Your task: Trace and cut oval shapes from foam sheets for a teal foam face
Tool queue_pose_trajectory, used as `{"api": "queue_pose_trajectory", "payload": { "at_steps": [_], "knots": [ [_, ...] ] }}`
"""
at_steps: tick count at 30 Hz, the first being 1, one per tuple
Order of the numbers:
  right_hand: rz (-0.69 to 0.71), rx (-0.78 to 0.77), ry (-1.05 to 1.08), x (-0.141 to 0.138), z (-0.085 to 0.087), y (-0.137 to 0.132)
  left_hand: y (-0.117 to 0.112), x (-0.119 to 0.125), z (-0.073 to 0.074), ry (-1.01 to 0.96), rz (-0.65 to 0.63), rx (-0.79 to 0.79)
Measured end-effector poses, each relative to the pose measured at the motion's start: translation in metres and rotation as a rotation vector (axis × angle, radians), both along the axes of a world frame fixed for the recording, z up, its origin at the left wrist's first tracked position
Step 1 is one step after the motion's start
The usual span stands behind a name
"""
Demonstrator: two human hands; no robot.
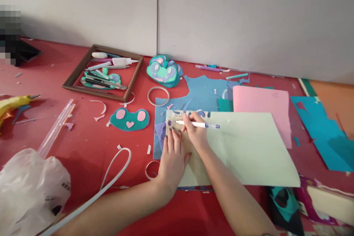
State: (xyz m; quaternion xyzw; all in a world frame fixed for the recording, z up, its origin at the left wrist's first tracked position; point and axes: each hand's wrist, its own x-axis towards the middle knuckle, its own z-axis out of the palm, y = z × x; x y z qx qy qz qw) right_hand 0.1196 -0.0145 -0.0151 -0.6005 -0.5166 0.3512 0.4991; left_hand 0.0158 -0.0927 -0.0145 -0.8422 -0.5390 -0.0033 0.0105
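Observation:
My right hand (194, 132) is closed around a white pen (197, 124), its tip at the upper left part of a pale green sheet (249, 143). My left hand (173, 153) lies flat with fingers stretched out on the left side of that sheet, just below the pen tip. Along the sheet's top left edge are cut-outs and small drawn shapes, too small to make out well. Blue sheet material (204, 86) shows from beneath and behind it. To the left lies a teal cut-out (129, 122) with pink ovals and a pink heart on it.
A brown wooden frame (135, 75) surrounds cutters, pens and a glue bottle. Layered teal cut-outs (163, 72) sit beside it. Pink (262, 99) and blue (323, 132) sheets lie rightward. A yellow glue gun (13, 105), plastic bag (33, 188) and white cable (116, 175) are left.

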Motion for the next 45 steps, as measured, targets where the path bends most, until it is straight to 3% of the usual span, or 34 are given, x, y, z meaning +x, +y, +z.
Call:
{"api": "queue_pose_trajectory", "payload": {
  "at_steps": [16, 45],
  "knots": [
    [0.060, -0.007, -0.033, -0.0009, -0.0047, -0.0001, 0.0011, 0.0005, 0.0029, 0.002, -0.017, 0.035],
    [0.045, -0.025, -0.045, -0.0011, -0.0031, -0.0003, -0.0006, 0.0014, 0.0057, -0.015, -0.005, -0.013]
  ]
}}
